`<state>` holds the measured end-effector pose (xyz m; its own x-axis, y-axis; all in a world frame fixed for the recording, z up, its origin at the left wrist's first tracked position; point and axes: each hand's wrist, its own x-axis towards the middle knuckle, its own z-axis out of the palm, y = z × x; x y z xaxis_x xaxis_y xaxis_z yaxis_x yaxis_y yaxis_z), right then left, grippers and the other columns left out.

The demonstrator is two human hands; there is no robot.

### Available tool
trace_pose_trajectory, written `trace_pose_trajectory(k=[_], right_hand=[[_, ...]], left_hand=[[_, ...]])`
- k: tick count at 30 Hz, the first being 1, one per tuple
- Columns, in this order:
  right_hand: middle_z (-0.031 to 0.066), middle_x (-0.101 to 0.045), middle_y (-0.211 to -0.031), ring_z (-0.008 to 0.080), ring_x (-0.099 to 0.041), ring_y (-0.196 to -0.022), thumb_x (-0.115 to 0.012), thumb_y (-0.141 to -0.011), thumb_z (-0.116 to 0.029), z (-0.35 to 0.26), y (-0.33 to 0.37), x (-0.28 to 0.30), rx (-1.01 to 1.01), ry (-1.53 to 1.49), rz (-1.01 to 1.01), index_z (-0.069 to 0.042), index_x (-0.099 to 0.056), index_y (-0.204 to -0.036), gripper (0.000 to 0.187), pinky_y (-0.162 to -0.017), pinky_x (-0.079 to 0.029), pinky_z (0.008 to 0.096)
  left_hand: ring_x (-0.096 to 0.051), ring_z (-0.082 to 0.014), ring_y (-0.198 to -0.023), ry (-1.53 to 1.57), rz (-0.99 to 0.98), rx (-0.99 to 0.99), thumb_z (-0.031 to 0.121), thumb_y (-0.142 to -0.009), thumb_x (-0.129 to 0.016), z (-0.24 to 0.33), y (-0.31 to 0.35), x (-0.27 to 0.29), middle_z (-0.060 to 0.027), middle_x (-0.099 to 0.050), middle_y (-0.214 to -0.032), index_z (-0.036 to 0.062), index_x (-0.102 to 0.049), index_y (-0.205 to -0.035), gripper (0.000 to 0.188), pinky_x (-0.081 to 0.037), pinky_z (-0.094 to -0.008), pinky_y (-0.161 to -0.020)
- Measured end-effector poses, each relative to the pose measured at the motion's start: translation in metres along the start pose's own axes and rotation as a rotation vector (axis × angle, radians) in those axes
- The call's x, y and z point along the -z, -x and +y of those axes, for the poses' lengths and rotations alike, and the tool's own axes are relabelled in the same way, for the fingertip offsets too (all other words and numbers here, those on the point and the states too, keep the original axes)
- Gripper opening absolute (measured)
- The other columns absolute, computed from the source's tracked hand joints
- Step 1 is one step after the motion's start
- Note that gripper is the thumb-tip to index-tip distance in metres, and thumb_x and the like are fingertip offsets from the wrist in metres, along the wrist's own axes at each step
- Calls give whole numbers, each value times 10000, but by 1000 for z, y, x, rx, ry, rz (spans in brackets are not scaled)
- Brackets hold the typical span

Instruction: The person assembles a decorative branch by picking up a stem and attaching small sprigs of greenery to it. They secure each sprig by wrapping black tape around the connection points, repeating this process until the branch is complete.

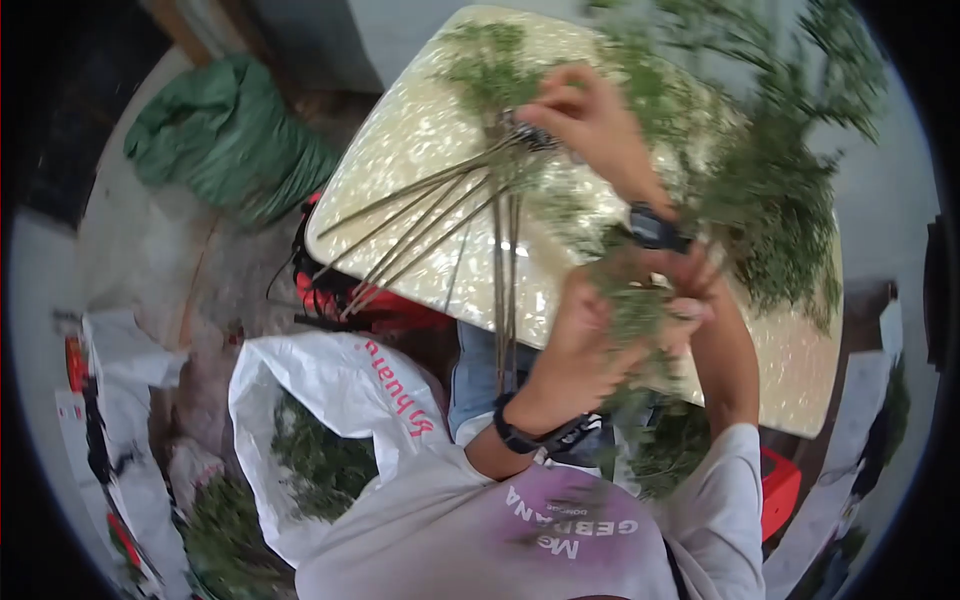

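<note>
My left hand (pixel 585 345) is closed around some green leafy sprigs (pixel 640 310), partly blurred, in front of my right forearm. Farther off, my right hand (pixel 590 115) has its fingers curled at the neck of a bundle of long-stemmed greenery (pixel 490 80) lying on the table (pixel 400 210). A small dark, mottled thing (pixel 537 137) shows under those fingers; I cannot tell what it is or whether it is pinched. Bare brown stems (pixel 420 225) fan out from the neck toward me, several past the table's near edge.
Loose greenery (pixel 780 200) is heaped along the table's right side. A white sack (pixel 300 365) with greens inside gapes at my left, beside more foliage (pixel 230 535) on the floor. Beyond lies a full green sack (pixel 225 135). Something red (pixel 780 490) stands at my right.
</note>
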<state>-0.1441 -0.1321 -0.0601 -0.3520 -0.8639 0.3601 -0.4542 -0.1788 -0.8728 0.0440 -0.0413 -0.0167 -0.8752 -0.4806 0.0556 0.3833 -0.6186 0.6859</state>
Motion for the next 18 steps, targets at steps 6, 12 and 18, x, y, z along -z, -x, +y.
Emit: trace_pose_trajectory(k=[6,12,18], right_hand=[[151,-685,-821,346,-664,-838,-647,-657,-128,16,-20,-57,456,524,-324,-86,-712,-859,216,-741,-537,441],[58,-653,-768,278,-623,-830,-659,-675,-198,29,-3,-56,546,893,-47,-137,-693,-745,99,-686,-495,425],[139,-687,-878,327,-651,-836,-706,-804,-328,-18,95,90,81,399,-471,-66,-673,-1027,346,-730,-506,434]], left_hand=[[-334,-65,-448,129,46,-264,150,-980,-482,9,13,30,-26,-447,-777,13,-528,-1175,243,-240,-199,-382],[-330,-75,-452,248,-149,-206,197,-1051,-370,-16,-14,8,-52,-419,-843,-5,-476,-1225,286,-285,-201,-356],[-322,-79,-453,214,-47,-196,172,-1054,-352,-15,-23,13,-49,-421,-827,-46,-455,-1228,298,-306,-217,-342]])
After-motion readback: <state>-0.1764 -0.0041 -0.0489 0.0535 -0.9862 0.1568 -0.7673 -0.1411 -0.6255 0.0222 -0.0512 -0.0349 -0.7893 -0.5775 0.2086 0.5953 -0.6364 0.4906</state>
